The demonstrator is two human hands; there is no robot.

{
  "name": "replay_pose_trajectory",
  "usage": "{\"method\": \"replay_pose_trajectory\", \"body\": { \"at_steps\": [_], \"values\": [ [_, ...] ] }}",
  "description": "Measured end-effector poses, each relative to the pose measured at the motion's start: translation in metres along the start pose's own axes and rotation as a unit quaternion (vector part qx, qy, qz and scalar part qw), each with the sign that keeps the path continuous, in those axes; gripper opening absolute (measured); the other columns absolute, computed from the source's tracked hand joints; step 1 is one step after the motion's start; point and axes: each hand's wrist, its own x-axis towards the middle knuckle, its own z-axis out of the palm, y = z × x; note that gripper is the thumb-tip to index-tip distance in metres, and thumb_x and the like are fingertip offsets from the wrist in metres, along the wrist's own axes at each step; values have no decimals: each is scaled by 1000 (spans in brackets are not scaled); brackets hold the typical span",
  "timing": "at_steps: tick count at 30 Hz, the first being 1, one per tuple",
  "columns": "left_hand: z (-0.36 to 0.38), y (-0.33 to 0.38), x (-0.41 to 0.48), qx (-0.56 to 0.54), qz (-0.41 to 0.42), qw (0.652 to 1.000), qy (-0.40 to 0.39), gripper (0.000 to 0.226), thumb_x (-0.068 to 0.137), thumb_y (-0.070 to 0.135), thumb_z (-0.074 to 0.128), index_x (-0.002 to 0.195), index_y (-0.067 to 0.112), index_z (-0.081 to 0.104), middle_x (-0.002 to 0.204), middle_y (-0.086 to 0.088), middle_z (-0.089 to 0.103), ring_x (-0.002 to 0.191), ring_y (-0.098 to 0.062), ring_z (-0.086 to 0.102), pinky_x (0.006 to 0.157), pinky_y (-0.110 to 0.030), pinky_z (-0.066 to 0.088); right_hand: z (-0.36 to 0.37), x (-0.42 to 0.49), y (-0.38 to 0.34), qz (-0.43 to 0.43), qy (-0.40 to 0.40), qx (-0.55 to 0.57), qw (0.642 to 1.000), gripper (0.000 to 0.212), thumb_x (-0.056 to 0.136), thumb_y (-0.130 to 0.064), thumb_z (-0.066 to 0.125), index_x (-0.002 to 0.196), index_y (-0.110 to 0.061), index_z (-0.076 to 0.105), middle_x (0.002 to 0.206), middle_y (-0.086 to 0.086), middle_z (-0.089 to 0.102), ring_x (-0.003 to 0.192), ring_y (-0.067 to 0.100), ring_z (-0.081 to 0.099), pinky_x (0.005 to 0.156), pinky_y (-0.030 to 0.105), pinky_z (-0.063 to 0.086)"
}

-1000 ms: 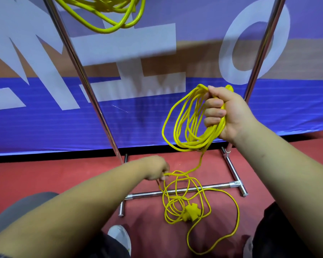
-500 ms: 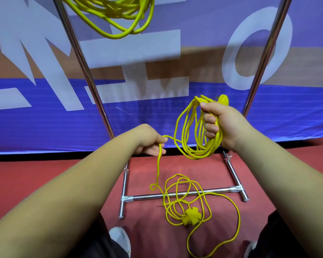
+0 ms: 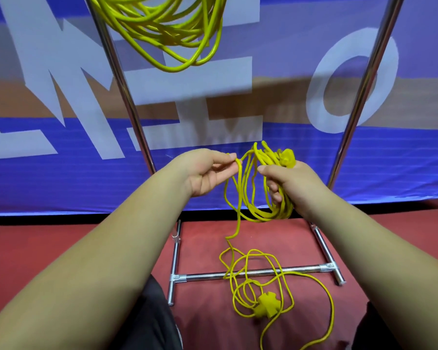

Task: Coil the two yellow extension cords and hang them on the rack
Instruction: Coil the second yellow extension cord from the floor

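My right hand [image 3: 288, 183] grips a bundle of loops of a thin yellow extension cord [image 3: 258, 205], its plug end poking out above the fist. My left hand [image 3: 208, 170] pinches a strand of the same cord just left of the loops. From there the cord drops to the red floor, where its loose part lies tangled around a yellow socket block [image 3: 266, 304]. A second, thicker yellow cord [image 3: 167, 34] hangs coiled at the top of the chrome rack [image 3: 127, 97].
The rack's two chrome uprights slant up left and right, and its base bar [image 3: 258, 272] crosses the floor under the loose cord. A blue banner [image 3: 61, 160] with large white letters stands behind. My dark-clothed knees and a shoe edge are at the bottom.
My left hand rose from the floor with a strand and brought it up beside the loops in my right hand. The right hand lowered slightly. Less cord lies on the floor.
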Motion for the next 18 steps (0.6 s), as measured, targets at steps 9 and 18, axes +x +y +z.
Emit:
{"method": "replay_pose_trajectory", "body": {
  "at_steps": [9, 18],
  "values": [
    [-3, -10, 9, 219, 15, 973, 70, 10, 100, 8, 58, 100, 1, 65, 84, -10, 67, 61, -15, 73, 58, -34, 64, -7, -4, -1, 39, 41, 71, 996, 33, 95, -19, 68, 65, -17, 54, 54, 5, 38, 40, 20, 30, 46, 28, 30],
    [0, -5, 9, -60, 12, 996, 71, 23, 92, -19, 56, 111, -9, 64, 119, -23, 60, 96, -33, 68, 65, -34, 65, -24, 1, 6, 74, 63, -39, 995, 24, 92, -17, 67, 71, -15, 56, 56, 5, 39, 42, 20, 29, 45, 27, 29]
  ]
}}
